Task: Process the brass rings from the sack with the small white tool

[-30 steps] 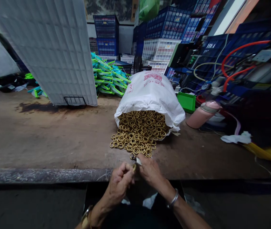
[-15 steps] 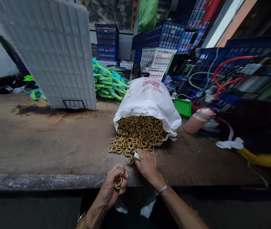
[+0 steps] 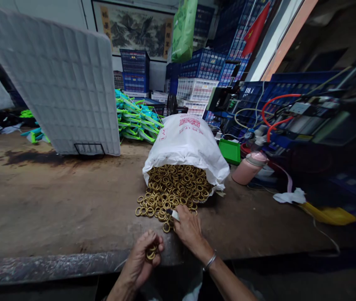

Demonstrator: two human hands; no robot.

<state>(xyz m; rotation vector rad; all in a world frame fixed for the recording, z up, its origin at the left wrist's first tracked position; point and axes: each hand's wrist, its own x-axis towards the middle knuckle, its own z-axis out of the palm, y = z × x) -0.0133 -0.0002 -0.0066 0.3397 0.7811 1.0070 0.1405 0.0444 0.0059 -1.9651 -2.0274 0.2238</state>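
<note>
A white sack (image 3: 186, 140) with red print lies on its side, its mouth towards me. Many brass-coloured rings (image 3: 178, 184) fill the mouth and spill onto the table. Near the table's front edge my left hand (image 3: 143, 255) is curled around a few rings (image 3: 151, 252). My right hand (image 3: 188, 229), a bracelet on its wrist, reaches to the near edge of the spilled rings. Between its thumb and fingers sits a small white piece with a dark end (image 3: 174, 215); its kind is unclear. Whether those fingertips also pinch a ring is hidden.
A pale quilted panel (image 3: 71, 92) stands at the left on a black wire stand. Behind it are bright green and blue packets (image 3: 137, 119) and stacked crates (image 3: 197, 90). To the right are a green tray (image 3: 230, 151), a pink bottle (image 3: 249, 168) and hoses (image 3: 267, 113).
The camera view has tilted up, so the scene sits lower. My left hand still holds rings, turned slightly. My right hand stays at the edge of the pile with the white piece.
</note>
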